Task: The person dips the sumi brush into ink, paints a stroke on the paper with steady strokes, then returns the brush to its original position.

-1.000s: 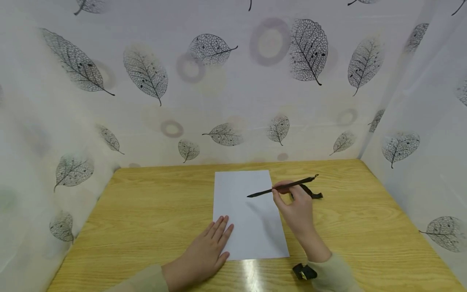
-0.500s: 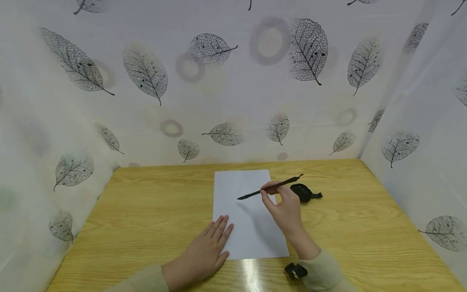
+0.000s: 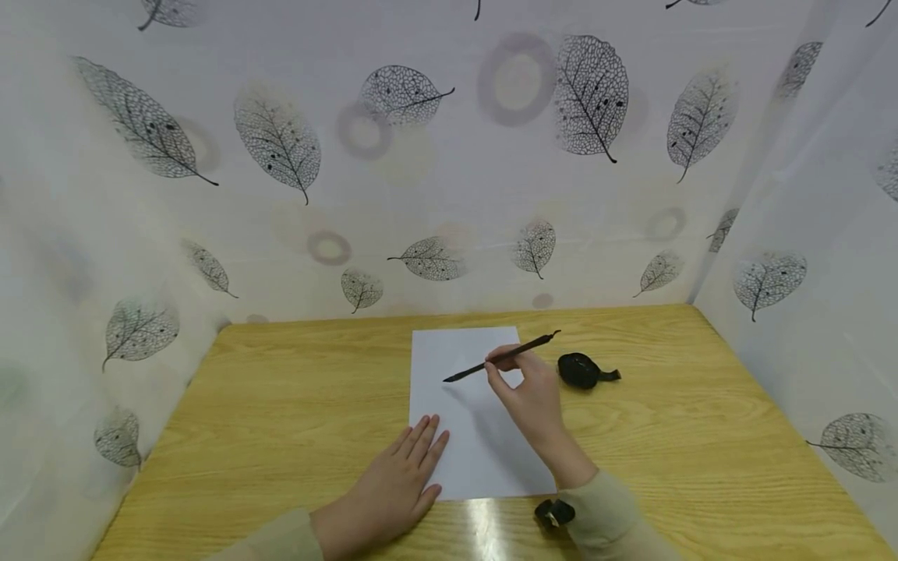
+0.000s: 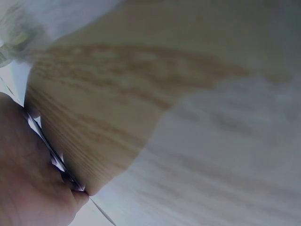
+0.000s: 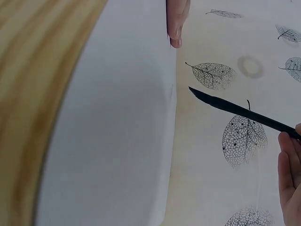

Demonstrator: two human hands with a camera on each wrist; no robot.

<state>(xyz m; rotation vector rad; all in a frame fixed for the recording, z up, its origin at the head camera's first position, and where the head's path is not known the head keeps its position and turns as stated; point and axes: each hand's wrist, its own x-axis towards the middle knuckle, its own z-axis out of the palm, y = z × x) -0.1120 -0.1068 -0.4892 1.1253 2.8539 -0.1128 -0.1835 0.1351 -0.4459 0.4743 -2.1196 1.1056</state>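
Note:
A blank white sheet of paper lies on the wooden table. My left hand rests flat with straight fingers on its lower left edge. Above the sheet, my right hand pinches a dark calligraphy brush between thumb and fingers. The brush slants, its dark pointed tip toward the left and its looped end up to the right. A shadow under it suggests the tip is above the paper. In the left wrist view, only part of the left hand shows, with the rest blurred.
A small black dish with a short handle stands on the table right of the paper. A leaf-patterned curtain encloses the back and both sides. A black strap piece sits at the right wrist.
My right hand has moved left with the brush, carrying its tip further across the paper. The black dish, partly covered before, now shows whole. My left hand has stayed still.

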